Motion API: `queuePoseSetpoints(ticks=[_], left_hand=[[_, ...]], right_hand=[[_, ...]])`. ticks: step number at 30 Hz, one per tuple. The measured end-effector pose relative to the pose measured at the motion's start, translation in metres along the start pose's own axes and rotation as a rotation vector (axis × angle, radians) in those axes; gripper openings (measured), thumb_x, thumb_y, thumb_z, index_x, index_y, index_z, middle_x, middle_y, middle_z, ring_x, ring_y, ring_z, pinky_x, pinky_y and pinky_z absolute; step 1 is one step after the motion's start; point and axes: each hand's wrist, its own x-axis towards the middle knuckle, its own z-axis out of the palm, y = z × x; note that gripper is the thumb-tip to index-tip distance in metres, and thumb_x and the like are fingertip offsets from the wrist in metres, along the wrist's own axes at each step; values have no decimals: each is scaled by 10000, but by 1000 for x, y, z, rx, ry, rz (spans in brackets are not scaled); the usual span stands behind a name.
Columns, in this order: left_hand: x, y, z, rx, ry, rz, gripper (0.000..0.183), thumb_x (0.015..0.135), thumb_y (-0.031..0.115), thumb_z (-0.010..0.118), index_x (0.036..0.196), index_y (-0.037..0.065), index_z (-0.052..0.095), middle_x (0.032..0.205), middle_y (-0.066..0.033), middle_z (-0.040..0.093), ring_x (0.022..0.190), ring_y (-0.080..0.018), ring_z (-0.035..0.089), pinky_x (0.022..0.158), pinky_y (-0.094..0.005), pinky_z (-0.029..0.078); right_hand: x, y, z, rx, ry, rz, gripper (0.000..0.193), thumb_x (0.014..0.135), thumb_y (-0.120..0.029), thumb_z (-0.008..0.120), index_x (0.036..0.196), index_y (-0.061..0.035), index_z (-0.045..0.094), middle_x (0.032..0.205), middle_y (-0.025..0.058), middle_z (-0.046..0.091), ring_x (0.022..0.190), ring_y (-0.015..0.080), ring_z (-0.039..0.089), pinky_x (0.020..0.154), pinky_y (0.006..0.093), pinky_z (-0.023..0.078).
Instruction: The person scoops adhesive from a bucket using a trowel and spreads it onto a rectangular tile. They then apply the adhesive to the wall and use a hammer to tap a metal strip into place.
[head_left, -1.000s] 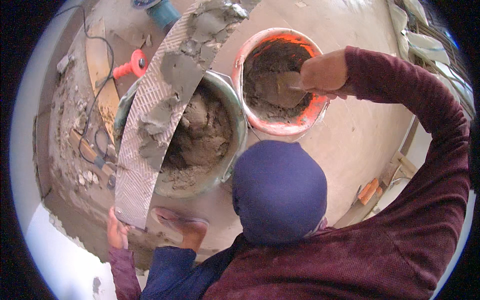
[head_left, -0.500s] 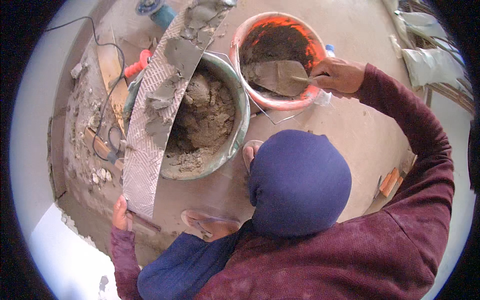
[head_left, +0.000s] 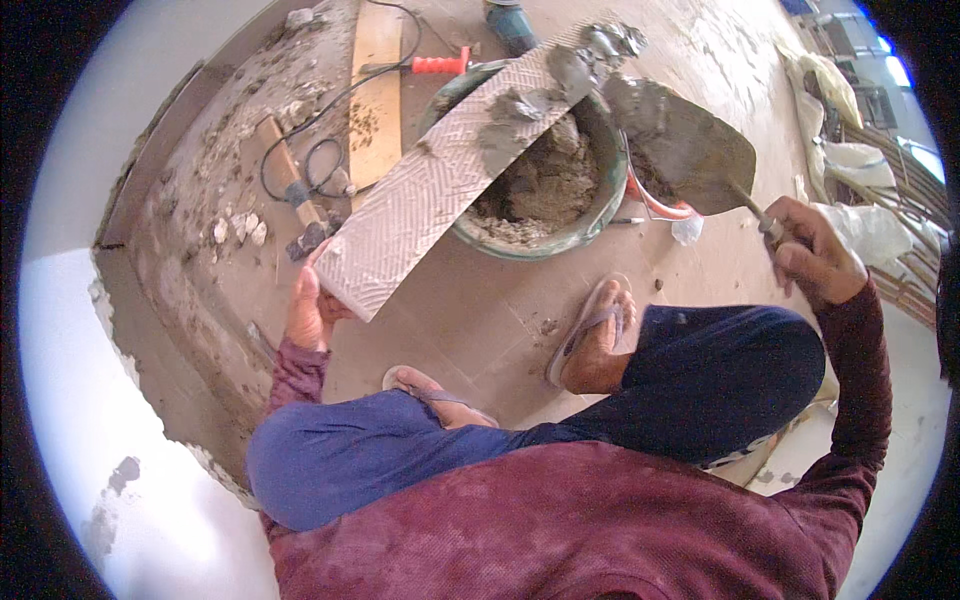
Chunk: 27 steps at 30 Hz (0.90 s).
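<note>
My left hand point(head_left: 312, 308) grips the near end of a long, narrow tile strip point(head_left: 400, 225) with a ridged back facing up. Grey mortar point(head_left: 520, 108) lies smeared in lumps over its far half. The strip slants across a green bucket point(head_left: 525, 251) holding thick brown-grey mortar point(head_left: 550, 185). In my right hand point(head_left: 818, 252) is the handle of a trowel point(head_left: 690, 140), its broad blade coated grey. The blade sits just right of the strip's far end and hides most of an orange bucket point(head_left: 682, 210).
Left of the buckets lie a wooden board point(head_left: 375, 120), a red-handled tool point(head_left: 438, 65), a wooden-handled hammer point(head_left: 292, 185), a black cable point(head_left: 345, 95) and rubble point(head_left: 240, 228). A teal power tool point(head_left: 512, 28) rests at the far side. Sacks and rods point(head_left: 870, 180) line the right.
My right hand has raised the trowel out of the orange bucket and brought it beside the strip's far end. The view has shifted, and my left hand still holds the strip.
</note>
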Motion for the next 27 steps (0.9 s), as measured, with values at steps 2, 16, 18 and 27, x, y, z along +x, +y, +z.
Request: queuePoseSetpoints(ticks=[2, 16, 18, 27], left_hand=[[-3, -11, 7, -52, 54, 97, 639, 875, 475, 434, 1305, 20, 304, 1190, -130, 502, 960, -201, 588, 726, -324, 529], [-9, 16, 36, -12, 91, 317, 393, 912, 251, 370, 1142, -49, 479, 1099, -108, 538, 990, -156, 510, 873, -263, 387], [-7, 13, 31, 145, 92, 374, 408, 917, 259, 344, 1165, -39, 472, 1136, -123, 527, 1041, -182, 503, 912, -289, 373], [-7, 1, 35, 75, 111, 402, 396, 915, 246, 363, 1164, -41, 477, 1143, -121, 532, 1046, -182, 505, 929, -299, 363]], right_hand=[[2, -24, 39, -36, 1, 58, 255, 757, -175, 576, 947, -21, 502, 675, 1, 460, 515, 80, 455, 444, 223, 389], [39, 49, 270, -554, 400, -508, 358, 689, -88, 647, 983, -16, 457, 859, 166, 518, 776, 355, 533, 695, 404, 408], [43, 45, 282, -558, 369, -501, 330, 733, -109, 631, 990, -22, 443, 861, 169, 519, 800, 369, 533, 683, 420, 425], [66, 82, 304, -405, 199, -369, 330, 793, -155, 588, 1018, 15, 415, 838, 228, 574, 769, 417, 557, 670, 460, 431]])
